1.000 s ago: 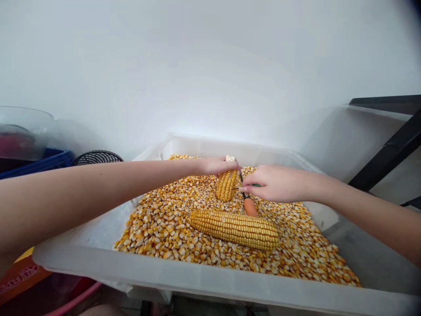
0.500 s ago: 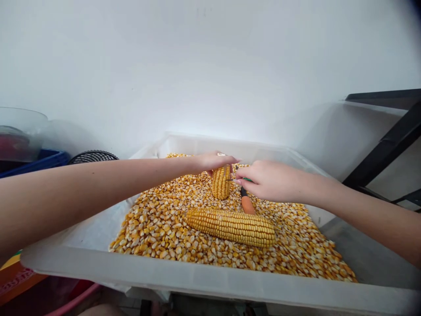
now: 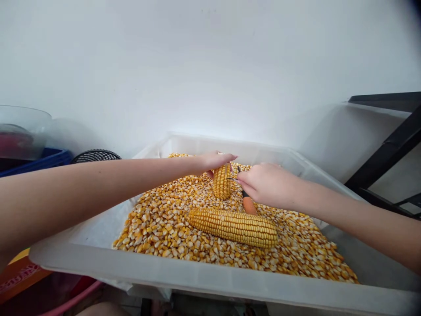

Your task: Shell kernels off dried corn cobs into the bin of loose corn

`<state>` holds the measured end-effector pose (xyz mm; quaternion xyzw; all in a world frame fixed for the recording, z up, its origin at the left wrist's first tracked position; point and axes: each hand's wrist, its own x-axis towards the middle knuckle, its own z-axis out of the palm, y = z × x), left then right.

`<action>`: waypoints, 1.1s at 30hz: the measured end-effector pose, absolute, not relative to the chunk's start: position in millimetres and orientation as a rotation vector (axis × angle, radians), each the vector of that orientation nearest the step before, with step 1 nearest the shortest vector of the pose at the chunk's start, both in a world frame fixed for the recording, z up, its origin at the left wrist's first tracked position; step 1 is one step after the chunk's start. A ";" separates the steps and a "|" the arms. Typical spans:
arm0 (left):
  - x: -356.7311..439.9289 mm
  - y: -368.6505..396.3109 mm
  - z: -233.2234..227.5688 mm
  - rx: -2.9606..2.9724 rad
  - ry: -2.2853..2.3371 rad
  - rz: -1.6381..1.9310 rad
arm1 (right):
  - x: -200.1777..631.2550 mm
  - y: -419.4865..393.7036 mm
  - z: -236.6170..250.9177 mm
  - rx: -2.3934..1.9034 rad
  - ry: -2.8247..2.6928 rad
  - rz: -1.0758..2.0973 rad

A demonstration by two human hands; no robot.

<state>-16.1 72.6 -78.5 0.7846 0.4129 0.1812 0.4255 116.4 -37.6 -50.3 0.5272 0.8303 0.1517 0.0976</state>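
Note:
A clear plastic tub (image 3: 184, 274) holds a thick layer of loose yellow corn kernels (image 3: 158, 228). My left hand (image 3: 213, 161) grips the top of a corn cob (image 3: 222, 182) that stands upright on the kernels. My right hand (image 3: 268, 184) is closed around a thin metal tool (image 3: 233, 178) whose tip touches the side of that cob. A second, whole corn cob (image 3: 235, 227) lies flat on the kernels in front. An orange-handled tool (image 3: 249, 205) lies behind it, partly under my right hand.
A blue crate (image 3: 49, 159) and a clear container (image 3: 23, 131) stand at the left, with a black mesh basket (image 3: 95, 156) beside them. An orange box (image 3: 19, 274) sits low left. A black metal frame (image 3: 391, 149) stands at the right. White wall behind.
My right hand shifted slightly left, bringing the thin tool's tip nearer the top of the upright cob. My left hand keeps its hold on the cob.

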 end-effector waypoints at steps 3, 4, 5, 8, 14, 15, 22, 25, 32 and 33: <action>-16.0 69.6 -79.2 1.894 1.109 0.492 | 110.3 -39.4 -54.1 1.612 2.374 0.470; -15.9 68.3 -79.0 1.877 1.138 0.501 | 108.7 -39.8 -56.1 1.623 2.370 0.481; -15.7 67.1 -78.8 1.862 1.166 0.510 | 107.3 -40.3 -58.2 1.636 2.377 0.495; -15.0 65.5 -78.9 1.829 1.209 0.528 | 105.1 -40.9 -64.9 1.673 2.402 0.555; -13.9 72.1 -83.9 1.792 1.228 0.521 | 112.5 -36.4 -77.9 1.498 2.463 0.736; -13.9 73.0 -84.6 1.802 1.230 0.515 | 114.4 -35.4 -79.3 1.445 2.487 0.765; -12.3 68.6 -83.8 1.813 1.236 0.526 | 113.5 -35.8 -66.8 1.625 2.462 0.455; -10.2 65.4 -83.0 1.812 1.281 0.543 | 109.8 -38.3 -62.9 1.752 2.492 0.238; -11.1 64.8 -82.4 1.795 1.349 0.508 | 102.0 -43.5 -75.8 1.615 2.383 0.594; -11.5 64.5 -82.5 1.804 1.352 0.508 | 101.8 -43.6 -74.9 1.626 2.374 0.576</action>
